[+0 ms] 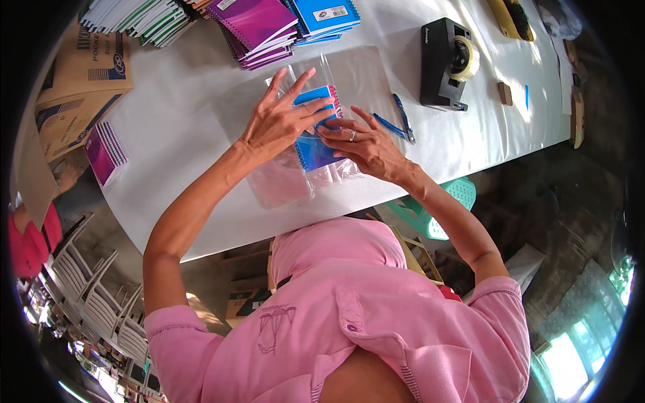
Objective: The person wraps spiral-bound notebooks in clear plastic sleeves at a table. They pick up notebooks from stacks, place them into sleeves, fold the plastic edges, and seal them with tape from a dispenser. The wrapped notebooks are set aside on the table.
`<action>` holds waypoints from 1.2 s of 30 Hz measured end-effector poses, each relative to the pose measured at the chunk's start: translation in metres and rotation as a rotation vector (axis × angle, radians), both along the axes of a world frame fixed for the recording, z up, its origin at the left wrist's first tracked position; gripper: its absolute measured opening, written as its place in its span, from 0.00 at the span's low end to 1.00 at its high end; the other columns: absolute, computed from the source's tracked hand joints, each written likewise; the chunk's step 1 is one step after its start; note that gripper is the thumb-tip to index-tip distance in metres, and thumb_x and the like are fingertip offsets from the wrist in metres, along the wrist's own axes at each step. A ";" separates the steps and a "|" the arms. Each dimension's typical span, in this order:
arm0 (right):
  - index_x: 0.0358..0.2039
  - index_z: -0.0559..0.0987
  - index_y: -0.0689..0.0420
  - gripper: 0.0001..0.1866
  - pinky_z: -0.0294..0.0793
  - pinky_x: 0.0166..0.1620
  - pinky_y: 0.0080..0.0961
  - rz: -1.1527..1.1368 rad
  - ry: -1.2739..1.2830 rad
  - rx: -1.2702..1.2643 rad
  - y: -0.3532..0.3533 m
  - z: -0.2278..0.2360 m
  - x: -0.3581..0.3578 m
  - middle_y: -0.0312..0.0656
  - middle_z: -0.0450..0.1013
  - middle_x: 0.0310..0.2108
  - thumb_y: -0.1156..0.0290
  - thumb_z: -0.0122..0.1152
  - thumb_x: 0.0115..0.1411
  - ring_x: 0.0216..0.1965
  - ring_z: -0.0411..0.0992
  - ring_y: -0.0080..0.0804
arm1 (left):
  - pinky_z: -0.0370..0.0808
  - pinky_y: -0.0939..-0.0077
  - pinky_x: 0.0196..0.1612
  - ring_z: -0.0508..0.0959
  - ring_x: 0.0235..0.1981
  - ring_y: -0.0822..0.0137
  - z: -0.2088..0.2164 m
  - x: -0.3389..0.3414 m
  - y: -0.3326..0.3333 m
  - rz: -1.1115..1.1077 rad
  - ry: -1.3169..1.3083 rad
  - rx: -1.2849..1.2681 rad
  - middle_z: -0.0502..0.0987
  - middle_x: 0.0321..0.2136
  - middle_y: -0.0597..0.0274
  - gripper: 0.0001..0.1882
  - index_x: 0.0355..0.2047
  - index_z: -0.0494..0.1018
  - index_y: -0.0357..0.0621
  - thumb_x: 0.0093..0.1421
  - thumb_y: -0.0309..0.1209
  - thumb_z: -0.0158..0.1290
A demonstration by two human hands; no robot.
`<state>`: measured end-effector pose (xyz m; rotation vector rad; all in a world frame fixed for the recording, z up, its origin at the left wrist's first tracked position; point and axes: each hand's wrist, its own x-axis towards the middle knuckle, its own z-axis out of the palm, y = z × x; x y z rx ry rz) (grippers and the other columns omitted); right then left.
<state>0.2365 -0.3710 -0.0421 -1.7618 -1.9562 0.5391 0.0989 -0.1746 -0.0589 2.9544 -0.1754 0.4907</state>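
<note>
A small blue spiral notebook [313,154] lies on the table with clear plastic over it. A pink spiral edge shows at its upper right. My left hand [283,114] is open over the upper part, its fingers spread across the notebook and film. From the right, my right hand [366,146], with a ring on one finger, has its fingers drawn together on the plastic bag [330,176] at the notebook's middle. Its thumb tip is partly hidden. Both hands' fingertips nearly meet. More flat clear plastic bags [368,74] lie beneath and behind.
Blue scissors [399,121] lie right of my hands, near a black tape dispenser [443,64]. Behind stand stacked purple notebooks [259,23] and blue notebooks [324,17]. At left are a cardboard box [84,87] and a small purple notebook stack [105,152]. A green stool [437,208] stands below the table edge.
</note>
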 end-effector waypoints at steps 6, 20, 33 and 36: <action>0.47 0.79 0.49 0.18 0.49 0.68 0.49 -0.007 -0.056 0.049 -0.010 -0.006 -0.009 0.26 0.69 0.57 0.66 0.63 0.54 0.63 0.60 0.28 | 0.52 0.36 0.64 0.53 0.68 0.56 0.014 0.017 -0.004 0.110 0.158 -0.180 0.69 0.58 0.83 0.22 0.42 0.80 0.72 0.43 0.36 0.64; 0.33 0.83 0.63 0.16 0.68 0.47 0.32 -1.216 0.290 0.142 -0.118 0.012 0.176 0.46 0.76 0.35 0.61 0.69 0.51 0.38 0.74 0.38 | 0.47 0.31 0.64 0.40 0.70 0.49 0.025 0.089 -0.014 0.186 0.672 -0.181 0.50 0.69 0.69 0.61 0.65 0.56 0.70 0.27 0.22 0.68; 0.47 0.77 0.62 0.21 0.43 0.65 0.49 -1.120 1.611 0.417 -0.133 -0.040 0.119 0.38 0.67 0.57 0.62 0.65 0.57 0.62 0.55 0.30 | 0.43 0.26 0.62 0.38 0.70 0.44 0.014 0.082 0.011 0.061 0.689 -0.302 0.49 0.69 0.67 0.65 0.67 0.52 0.73 0.24 0.26 0.67; 0.30 0.85 0.53 0.07 0.58 0.54 0.50 -1.412 0.387 0.057 -0.150 -0.043 0.142 0.39 0.68 0.50 0.67 0.67 0.49 0.56 0.60 0.40 | 0.42 0.26 0.62 0.37 0.70 0.45 0.012 0.079 0.014 0.081 0.678 -0.324 0.51 0.69 0.66 0.63 0.66 0.53 0.74 0.24 0.31 0.66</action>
